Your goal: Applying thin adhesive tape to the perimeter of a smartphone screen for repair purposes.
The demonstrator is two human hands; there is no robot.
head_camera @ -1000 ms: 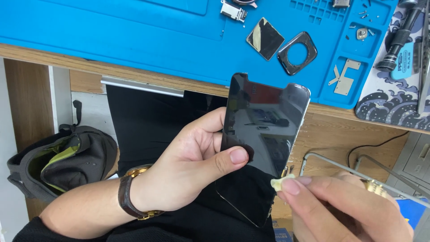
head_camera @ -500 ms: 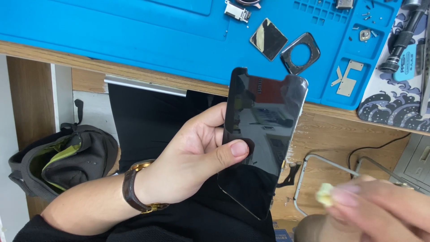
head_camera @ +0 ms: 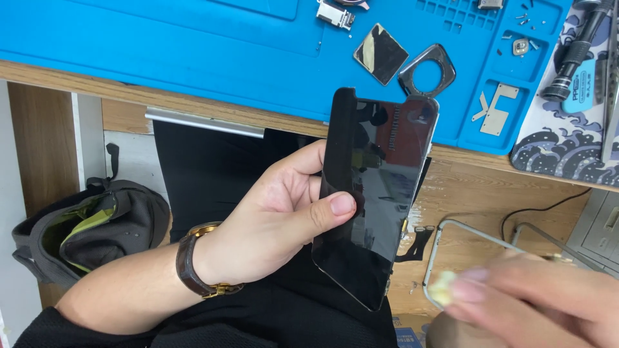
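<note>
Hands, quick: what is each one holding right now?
Left hand: closed on the dark phone screen panel, thumb across its glass.
Right hand: blurred, fingertips pinched on a small pale yellowish wad, apart from the panel.

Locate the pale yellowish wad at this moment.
In the head view the yellowish wad sits low on the right, pinched in the fingertips of the right hand, apart from the dark phone screen that the left hand holds up.

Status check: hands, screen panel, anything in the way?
Left hand grips black screen panel, thumb across glass. Right hand pinches pale wad, apart from panel. Nothing between them.
</note>
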